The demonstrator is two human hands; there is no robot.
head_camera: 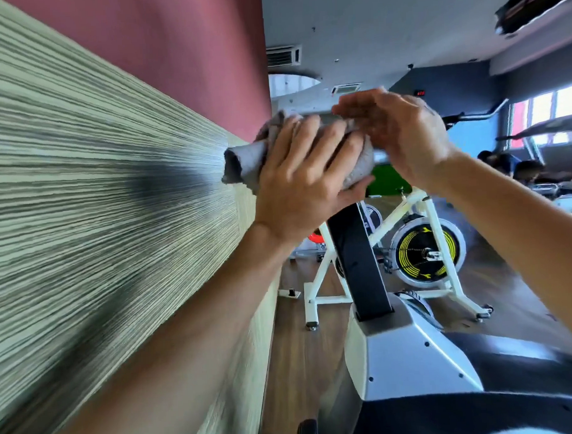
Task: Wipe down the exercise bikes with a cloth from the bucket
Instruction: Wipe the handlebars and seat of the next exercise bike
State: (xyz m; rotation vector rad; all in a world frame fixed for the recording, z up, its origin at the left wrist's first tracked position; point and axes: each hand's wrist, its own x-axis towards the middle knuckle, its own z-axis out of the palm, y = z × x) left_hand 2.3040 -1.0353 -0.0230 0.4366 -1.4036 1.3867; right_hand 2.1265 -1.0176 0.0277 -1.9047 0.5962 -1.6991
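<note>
A grey cloth (243,163) is bunched at the top of the near exercise bike, above its black upright post (357,263). My left hand (306,180) lies over the cloth with its fingers curled round it. Just to its right, my right hand (402,136) touches the cloth's other end, fingers bent over it; the bike's console or handlebar under the hands is hidden. The bike's grey body (402,353) stands below. No bucket is in view.
A striped wood-grain wall (97,208) runs close along the left. A white spin bike (427,253) with a yellow-and-black flywheel stands ahead on the wooden floor (300,354). People sit at the far right (528,170) near windows.
</note>
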